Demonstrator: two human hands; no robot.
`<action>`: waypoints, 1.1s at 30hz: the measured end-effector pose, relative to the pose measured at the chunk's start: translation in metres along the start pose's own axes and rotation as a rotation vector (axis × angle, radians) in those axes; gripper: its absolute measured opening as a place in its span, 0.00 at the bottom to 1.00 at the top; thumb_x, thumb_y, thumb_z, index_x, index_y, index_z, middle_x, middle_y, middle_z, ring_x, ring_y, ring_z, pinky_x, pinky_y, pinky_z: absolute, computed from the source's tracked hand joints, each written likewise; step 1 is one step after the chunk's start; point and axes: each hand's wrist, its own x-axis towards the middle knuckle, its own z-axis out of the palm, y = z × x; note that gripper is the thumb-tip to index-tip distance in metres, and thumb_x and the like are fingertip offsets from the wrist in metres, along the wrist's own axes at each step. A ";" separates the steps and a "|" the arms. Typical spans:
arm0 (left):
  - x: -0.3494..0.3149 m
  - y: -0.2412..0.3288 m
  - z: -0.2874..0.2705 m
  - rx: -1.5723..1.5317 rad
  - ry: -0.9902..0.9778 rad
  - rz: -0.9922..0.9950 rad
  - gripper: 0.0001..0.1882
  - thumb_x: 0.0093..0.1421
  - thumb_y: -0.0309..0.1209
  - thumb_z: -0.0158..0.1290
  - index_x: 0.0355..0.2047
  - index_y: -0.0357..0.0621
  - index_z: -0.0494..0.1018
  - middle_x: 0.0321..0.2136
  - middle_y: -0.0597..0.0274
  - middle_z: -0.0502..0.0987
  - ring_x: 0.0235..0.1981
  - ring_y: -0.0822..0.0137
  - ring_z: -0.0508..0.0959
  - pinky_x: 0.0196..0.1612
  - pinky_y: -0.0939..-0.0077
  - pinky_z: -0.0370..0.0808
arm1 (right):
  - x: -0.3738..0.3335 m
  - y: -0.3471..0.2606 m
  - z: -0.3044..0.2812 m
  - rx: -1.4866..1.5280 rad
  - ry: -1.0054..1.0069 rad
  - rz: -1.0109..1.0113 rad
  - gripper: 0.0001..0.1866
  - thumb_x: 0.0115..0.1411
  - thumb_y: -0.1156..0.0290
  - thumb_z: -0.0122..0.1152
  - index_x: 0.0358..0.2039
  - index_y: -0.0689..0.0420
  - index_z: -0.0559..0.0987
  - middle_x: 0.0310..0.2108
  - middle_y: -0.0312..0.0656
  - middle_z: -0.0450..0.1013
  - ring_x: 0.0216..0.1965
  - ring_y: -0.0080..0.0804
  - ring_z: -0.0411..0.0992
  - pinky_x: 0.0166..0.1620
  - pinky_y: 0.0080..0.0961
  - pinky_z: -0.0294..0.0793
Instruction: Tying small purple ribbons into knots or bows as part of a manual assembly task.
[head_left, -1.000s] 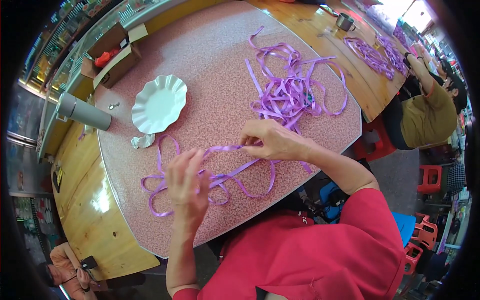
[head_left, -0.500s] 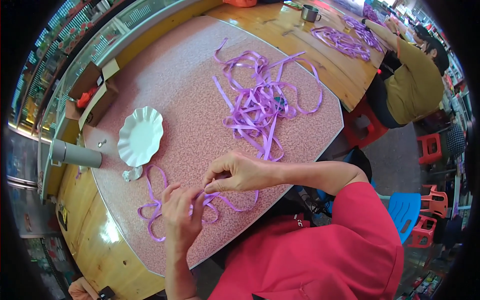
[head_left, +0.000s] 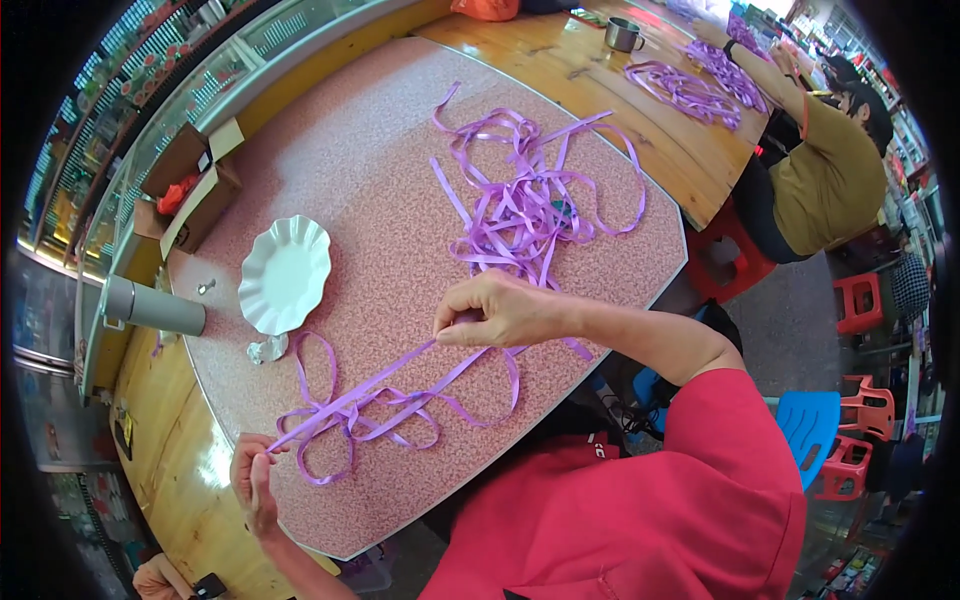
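Note:
A purple ribbon [head_left: 377,379] is stretched in a straight slant between my two hands, above the pink speckled tabletop [head_left: 370,250]. My left hand [head_left: 256,480] pinches its lower end near the table's front-left edge. My right hand [head_left: 503,308] is closed on the other end, thumb against bent fingers, around the table's middle. Below the taut length lie loose loops of purple ribbon [head_left: 318,478]. A large tangled pile of the same ribbon [head_left: 515,215] spreads beyond my right hand, with a small green thing partly hidden in it.
A white scalloped plate [head_left: 285,275], crumpled white paper [head_left: 267,349] and a grey bottle [head_left: 155,306] lying on its side are at the left. Behind them stands an open cardboard box [head_left: 205,205]. At far right, a person [head_left: 830,165] handles purple ribbon [head_left: 690,95] near a metal mug [head_left: 624,35].
My hands were close together and have moved apart. The left went down and left, the right slightly up and right, drawing the ribbon out straight between them.

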 end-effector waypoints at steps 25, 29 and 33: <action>-0.033 -0.077 -0.044 0.139 0.990 -0.346 0.17 0.69 0.40 0.47 0.46 0.38 0.74 0.38 0.61 0.76 0.43 0.68 0.73 0.53 0.70 0.66 | -0.026 0.013 -0.077 0.301 0.274 0.074 0.12 0.62 0.72 0.64 0.45 0.63 0.79 0.34 0.38 0.78 0.34 0.19 0.76 0.40 0.15 0.75; -0.007 -0.012 0.018 -0.084 0.577 -0.105 0.15 0.69 0.33 0.48 0.49 0.36 0.74 0.43 0.59 0.78 0.44 0.68 0.76 0.52 0.73 0.70 | -0.029 -0.003 -0.056 0.441 0.253 0.115 0.14 0.62 0.73 0.64 0.47 0.64 0.78 0.33 0.40 0.78 0.34 0.24 0.78 0.41 0.20 0.77; 0.023 0.054 0.126 -0.385 -0.203 -0.026 0.14 0.71 0.31 0.43 0.44 0.34 0.76 0.38 0.57 0.79 0.42 0.66 0.78 0.49 0.70 0.73 | -0.032 -0.007 -0.034 0.596 0.203 0.059 0.15 0.61 0.75 0.63 0.48 0.65 0.77 0.34 0.42 0.78 0.35 0.27 0.79 0.43 0.24 0.79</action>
